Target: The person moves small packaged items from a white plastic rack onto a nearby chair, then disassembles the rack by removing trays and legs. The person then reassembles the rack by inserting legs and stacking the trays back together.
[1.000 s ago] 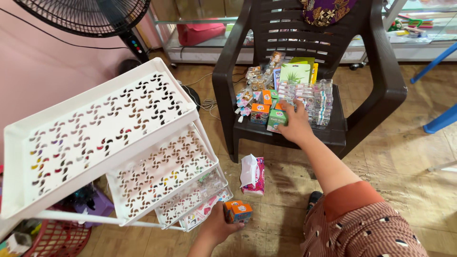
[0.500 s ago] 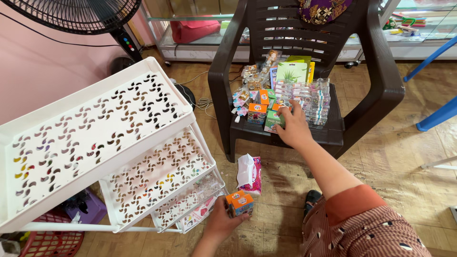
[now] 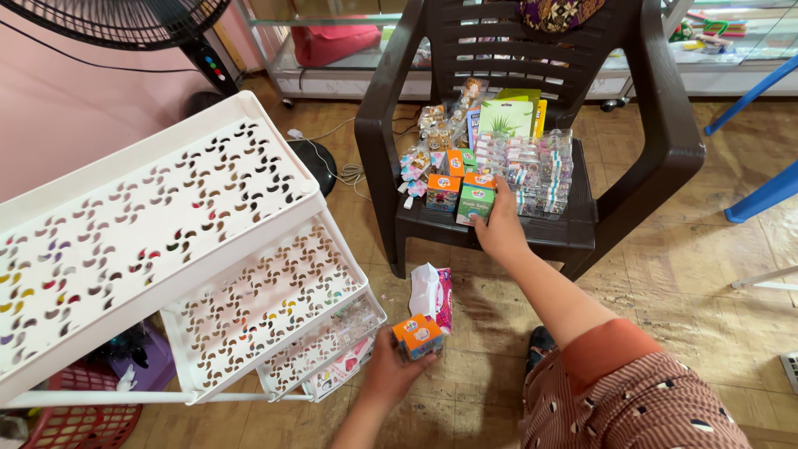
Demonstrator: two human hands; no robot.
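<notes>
A small orange carton (image 3: 418,337) is grasped in the left hand (image 3: 391,370), low beside the bottom tier of the white perforated shelf rack (image 3: 208,241) and just in front of a pink-and-white packet (image 3: 432,295) on the floor. A green-and-orange carton (image 3: 475,199) is gripped by the right hand (image 3: 501,226) on the seat of the dark plastic chair (image 3: 657,141), among other small packets.

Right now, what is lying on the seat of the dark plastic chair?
On the chair seat: small orange-green boxes, clear packs, a green packet. The right hand touches one box. Whatever lies beneath the pile is covered.
</notes>
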